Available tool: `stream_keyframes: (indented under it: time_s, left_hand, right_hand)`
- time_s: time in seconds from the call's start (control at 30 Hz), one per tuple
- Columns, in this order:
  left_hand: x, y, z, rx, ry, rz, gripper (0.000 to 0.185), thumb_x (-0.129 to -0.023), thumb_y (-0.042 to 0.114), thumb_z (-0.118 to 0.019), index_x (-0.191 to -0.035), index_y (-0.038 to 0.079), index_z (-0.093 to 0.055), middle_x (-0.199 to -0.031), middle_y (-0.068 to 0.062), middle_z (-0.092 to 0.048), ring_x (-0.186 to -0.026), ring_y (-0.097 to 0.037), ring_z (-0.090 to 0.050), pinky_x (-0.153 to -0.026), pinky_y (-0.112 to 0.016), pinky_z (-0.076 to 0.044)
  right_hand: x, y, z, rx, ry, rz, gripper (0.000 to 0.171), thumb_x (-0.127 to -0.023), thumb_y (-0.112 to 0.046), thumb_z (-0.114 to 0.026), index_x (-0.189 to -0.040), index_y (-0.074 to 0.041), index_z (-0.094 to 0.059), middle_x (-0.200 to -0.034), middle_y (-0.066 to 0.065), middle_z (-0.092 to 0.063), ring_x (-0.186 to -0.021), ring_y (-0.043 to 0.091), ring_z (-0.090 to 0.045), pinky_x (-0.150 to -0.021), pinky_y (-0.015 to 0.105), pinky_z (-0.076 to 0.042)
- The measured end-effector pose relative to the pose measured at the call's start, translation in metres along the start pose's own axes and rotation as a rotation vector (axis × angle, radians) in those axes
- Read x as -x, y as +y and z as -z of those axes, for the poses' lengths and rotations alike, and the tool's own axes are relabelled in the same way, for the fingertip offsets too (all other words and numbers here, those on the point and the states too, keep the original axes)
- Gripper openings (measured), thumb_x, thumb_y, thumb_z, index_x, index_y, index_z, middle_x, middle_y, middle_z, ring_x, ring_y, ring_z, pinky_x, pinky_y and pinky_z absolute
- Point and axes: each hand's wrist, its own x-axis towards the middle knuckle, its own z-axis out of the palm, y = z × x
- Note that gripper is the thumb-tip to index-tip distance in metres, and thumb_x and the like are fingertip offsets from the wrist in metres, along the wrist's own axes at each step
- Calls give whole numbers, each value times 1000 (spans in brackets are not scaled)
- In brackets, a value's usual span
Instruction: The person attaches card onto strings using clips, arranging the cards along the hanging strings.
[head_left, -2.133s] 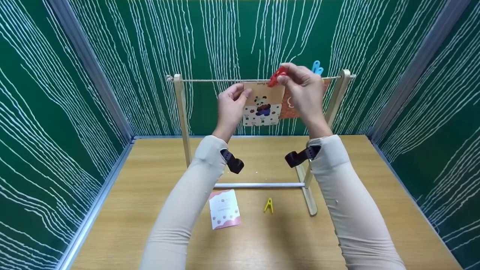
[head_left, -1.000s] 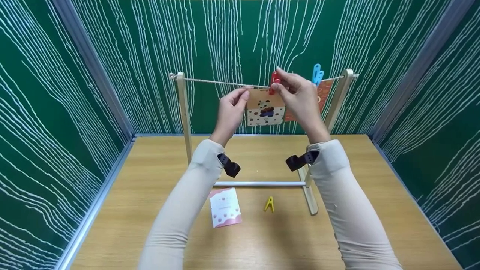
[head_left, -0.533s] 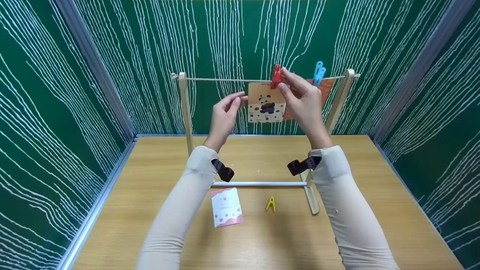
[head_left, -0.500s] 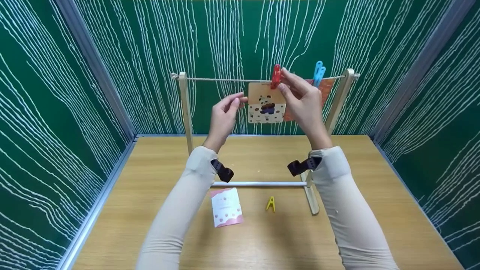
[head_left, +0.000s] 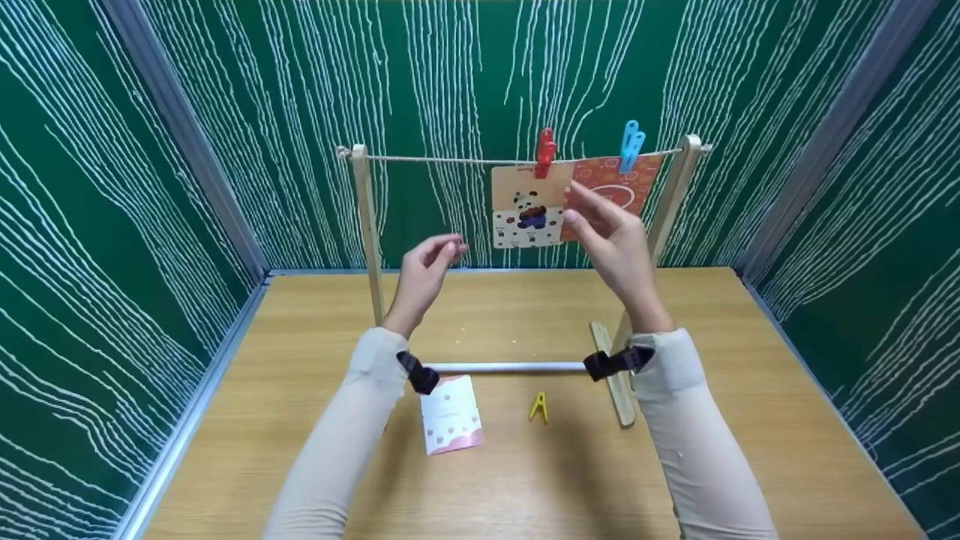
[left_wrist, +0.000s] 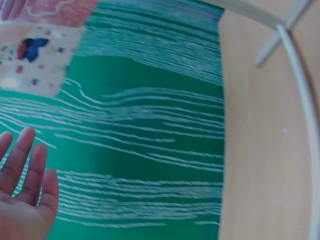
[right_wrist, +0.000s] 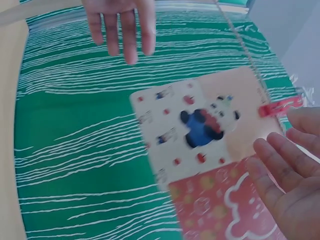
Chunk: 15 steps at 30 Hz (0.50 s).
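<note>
Panda card (head_left: pixel 527 208) hangs from string (head_left: pixel 442 159) under red clothespin (head_left: pixel 544 152), beside orange card (head_left: pixel 619 184) under blue clothespin (head_left: pixel 631 145). Right hand (head_left: pixel 611 236) just beside panda card, grip wide, holding nothing. Left hand (head_left: pixel 424 271) apart, fingers loosely curled, grip holding nothing. Yellow clothespin (head_left: pixel 538 408) and pink card (head_left: pixel 450 414) on counter (head_left: pixel 525 480).

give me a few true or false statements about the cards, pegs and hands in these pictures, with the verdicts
1. A red peg clips the panda card to the string. True.
2. The right hand pinches the red peg. False: its fingers are straight and hold nothing, below the peg.
3. A yellow peg lies on the table. True.
4. The blue peg lies on the table beside the yellow one. False: it sits on the string, holding the orange card.
5. The left hand holds the pink and white card. False: that card lies on the table and the hand is empty.
</note>
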Motion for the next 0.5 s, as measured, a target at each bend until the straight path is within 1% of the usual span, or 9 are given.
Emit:
stream_keyframes:
  time_s: [0.13, 0.27, 0.33, 0.4, 0.5]
  left_hand:
    - [10, -22, 3, -16, -6, 43, 29, -101, 20, -50, -123, 6, -61, -118, -13, -67, -111, -25, -61, -102, -35, -46]
    - [25, -49, 3, -56, -19, 140, 30, -99, 23, -52, -123, 7, -61, -120, -13, -66, -114, -28, -59, -102, -36, -46]
    - [33, -64, 4, -77, -26, 195, 30, -99, 23, -53, -124, 8, -61, -121, -12, -65, -115, -27, -59, -102, -36, -46]
    - [41, -78, 5, -88, -34, 246, 31, -99, 23, -53, -126, 8, -60, -122, -12, -65, -117, -27, -58, -103, -36, -45]
    - [53, -98, 7, -108, -40, 273, 33, -99, 21, -53, -128, 5, -58, -122, -13, -65, -116, -28, -59, -103, -37, -45]
  right_hand:
    - [10, 15, 1, -16, -19, -57, 42, -94, -19, -61, -134, -7, -54, -133, 12, -59, -115, 22, -60, -91, 16, -49]
    - [23, 32, -1, -39, -28, -104, 42, -94, -16, -62, -133, -2, -54, -133, 16, -58, -115, 26, -60, -91, 16, -48]
    - [30, 41, -2, -49, -37, -130, 42, -94, -15, -62, -132, -1, -54, -133, 17, -58, -115, 24, -60, -92, 16, -48]
    - [37, 51, -3, -47, -59, -162, 42, -94, -16, -61, -132, -1, -54, -133, 17, -58, -113, 19, -60, -91, 16, -48]
    - [48, 65, -5, -48, -79, -207, 42, -94, -17, -62, -132, -1, -54, -132, 18, -59, -107, 9, -61, -90, 16, -49]
